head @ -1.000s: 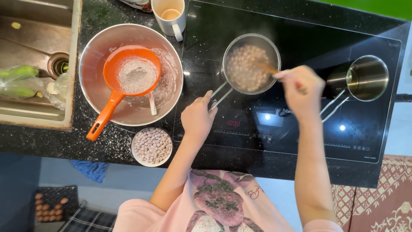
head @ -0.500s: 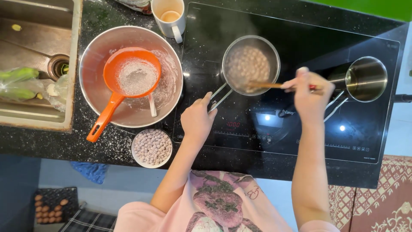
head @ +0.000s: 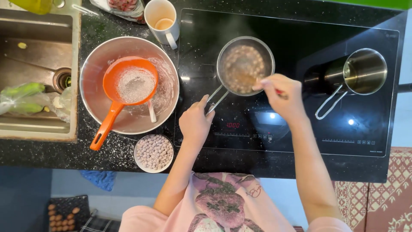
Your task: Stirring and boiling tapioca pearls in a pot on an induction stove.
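Note:
A small steel saucepan (head: 245, 64) full of small pinkish-brown balls in liquid sits on the black induction cooktop (head: 296, 34). My left hand (head: 196, 122) grips the saucepan's wire handle (head: 217, 99). My right hand (head: 282, 96) holds a wooden stirring utensil by its red-tipped end, and the other end dips into the pan's near side. Steam blurs the pan's contents.
A second empty steel saucepan (head: 362, 71) stands at the cooktop's right. Left of the cooktop are a large steel bowl (head: 98, 64) holding an orange sieve (head: 128, 88) with flour, a small white bowl of raw balls (head: 153, 153), a white mug (head: 162, 20) and a sink (head: 34, 56).
My right hand has swung from the pan's right side toward its near edge, stirring. My left hand stays on the handle.

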